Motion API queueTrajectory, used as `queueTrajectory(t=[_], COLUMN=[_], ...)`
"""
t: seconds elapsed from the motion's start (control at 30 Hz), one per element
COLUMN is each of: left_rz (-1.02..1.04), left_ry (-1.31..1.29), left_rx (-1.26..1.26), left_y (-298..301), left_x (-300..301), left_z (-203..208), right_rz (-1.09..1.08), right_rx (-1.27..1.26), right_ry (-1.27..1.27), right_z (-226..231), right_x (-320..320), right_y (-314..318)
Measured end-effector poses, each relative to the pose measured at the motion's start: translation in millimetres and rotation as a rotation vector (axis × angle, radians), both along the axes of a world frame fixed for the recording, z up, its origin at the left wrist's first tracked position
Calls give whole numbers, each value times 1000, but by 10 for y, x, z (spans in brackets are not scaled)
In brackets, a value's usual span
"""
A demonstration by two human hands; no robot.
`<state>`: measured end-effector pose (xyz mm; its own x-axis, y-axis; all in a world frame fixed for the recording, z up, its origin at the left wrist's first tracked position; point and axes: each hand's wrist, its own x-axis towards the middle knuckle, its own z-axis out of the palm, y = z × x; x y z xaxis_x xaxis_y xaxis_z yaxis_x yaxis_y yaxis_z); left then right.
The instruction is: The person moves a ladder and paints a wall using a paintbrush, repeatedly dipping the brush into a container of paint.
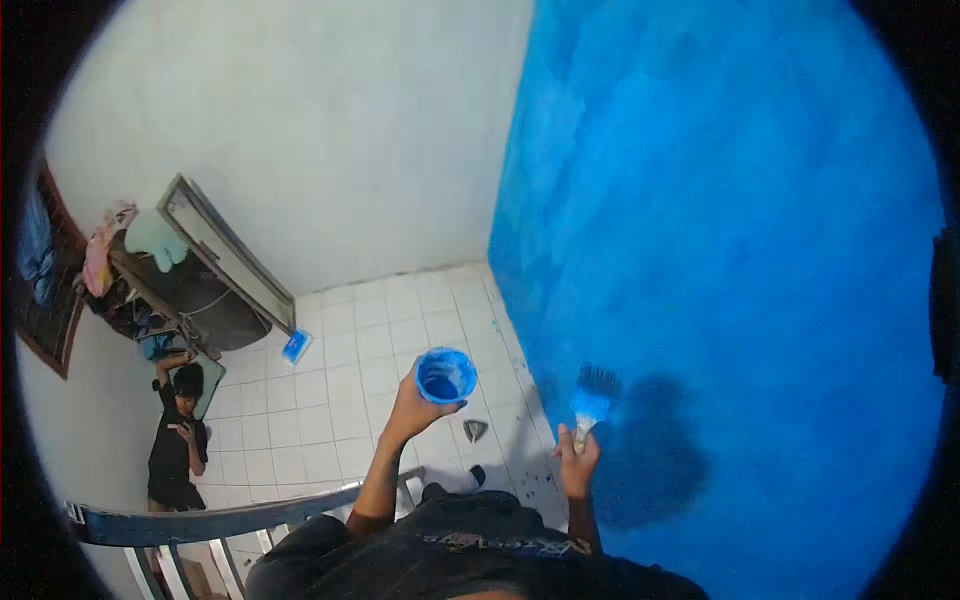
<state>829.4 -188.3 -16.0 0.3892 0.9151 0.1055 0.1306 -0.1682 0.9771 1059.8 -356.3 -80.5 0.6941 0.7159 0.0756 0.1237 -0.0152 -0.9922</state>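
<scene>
My left hand (413,410) is wrapped round a small blue paint tub (446,376), with blue paint low inside it and pale smears on its inner wall. In my right hand (578,465) is a paintbrush (590,405), gripped by its pale handle. Its bristles point away from me, and blue paint covers their base while the tips look dark. The brush is close to the blue wall (740,250) on my right; whether the bristles touch it I cannot tell. A dark shadow falls on the wall beside the brush.
A metal ladder (230,520) stands at my lower left. Below lies a white tiled floor (340,400) with a blue-white packet (296,347) and a grey triangular object (475,430). Another person (180,440) is at the left, near leaning framed panels (225,250) and piled cloths (105,250).
</scene>
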Motion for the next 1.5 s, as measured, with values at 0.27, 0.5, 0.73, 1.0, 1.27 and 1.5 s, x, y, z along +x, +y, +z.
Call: queueTrajectory(t=[0.27, 0.5, 0.73, 1.0, 1.27, 1.5], left_rz=[-4, 9, -55, -216, -664, -875], left_ry=[148, -51, -35, -3, 83, -122], left_rx=[92, -37, 10, -14, -106, -146], left_y=[379, 860, 1722, 2777, 3837, 4478], left_x=[-421, -547, -563, -472, 161, 573], left_z=[370, 56, 92, -88, -238, -670], right_rz=[183, 308, 333, 189, -74, -625], right_rx=[-37, -50, -152, -306, -418, -462], right_ry=[-90, -305, -233, -164, -166, -297], right_z=[28, -297, -179, -94, -59, -337], right_x=[35, -107, -300, -674, -680, -1220], right_y=[832, 1291, 1981, 2741, 3105, 3190])
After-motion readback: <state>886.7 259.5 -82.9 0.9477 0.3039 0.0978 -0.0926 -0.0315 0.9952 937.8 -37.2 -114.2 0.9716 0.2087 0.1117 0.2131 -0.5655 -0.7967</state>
